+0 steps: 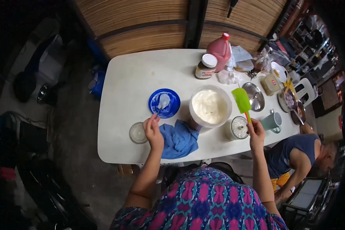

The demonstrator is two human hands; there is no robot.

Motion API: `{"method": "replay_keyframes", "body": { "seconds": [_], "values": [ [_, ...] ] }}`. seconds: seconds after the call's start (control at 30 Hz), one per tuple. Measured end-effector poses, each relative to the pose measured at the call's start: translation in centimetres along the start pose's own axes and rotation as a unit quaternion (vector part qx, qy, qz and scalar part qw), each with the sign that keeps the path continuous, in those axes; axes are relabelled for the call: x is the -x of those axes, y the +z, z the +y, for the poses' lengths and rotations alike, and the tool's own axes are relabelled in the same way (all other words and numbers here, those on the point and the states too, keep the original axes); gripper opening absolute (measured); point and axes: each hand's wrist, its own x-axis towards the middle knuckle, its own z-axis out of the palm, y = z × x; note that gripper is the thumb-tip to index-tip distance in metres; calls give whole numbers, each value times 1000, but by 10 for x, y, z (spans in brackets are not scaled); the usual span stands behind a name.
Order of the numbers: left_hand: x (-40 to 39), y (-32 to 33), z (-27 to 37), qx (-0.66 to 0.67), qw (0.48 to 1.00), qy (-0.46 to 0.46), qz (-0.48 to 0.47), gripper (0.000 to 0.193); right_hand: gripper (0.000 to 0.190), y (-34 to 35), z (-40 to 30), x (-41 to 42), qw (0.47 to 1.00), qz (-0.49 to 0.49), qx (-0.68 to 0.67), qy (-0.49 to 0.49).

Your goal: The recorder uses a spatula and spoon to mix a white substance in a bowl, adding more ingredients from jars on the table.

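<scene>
My left hand (pixel 154 131) pinches the handle of a spoon (pixel 163 103) whose bowl, coated in white cream, is over a blue lid (pixel 176 107) smeared with the same cream. Upright in my right hand (pixel 256 134) is a spatula with a lime-green head (pixel 241 100) and a red-orange handle. A large tub (pixel 192 112) between the hands holds pale whipped cream. Beside my right hand stands a glass jar (pixel 233 135) of white contents with a small knob or utensil end at its middle. A clear round glass lid or dish (pixel 137 133) lies left of my left hand.
A blue cloth (pixel 179 141) lies at the near edge of the white table (pixel 126 80). Behind the tub stand a Nutella jar (pixel 205 69) and a red jug (pixel 218 51). A steel dish (pixel 257 102), a mug (pixel 271 120) and bowls sit right. Another person (pixel 296 152) bends down there.
</scene>
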Motion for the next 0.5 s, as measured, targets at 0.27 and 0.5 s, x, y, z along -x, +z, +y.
{"method": "replay_keyframes", "body": {
  "seconds": [0.27, 0.5],
  "values": [
    [-71, -84, -17, 231, 952, -133, 148, 25, 21, 4, -2, 0, 998, 9, -58, 7],
    [-132, -127, -73, 141, 951, -248, 122, 25, 23, -7, -9, 1, 997, 18, -79, 4]
  ]
}}
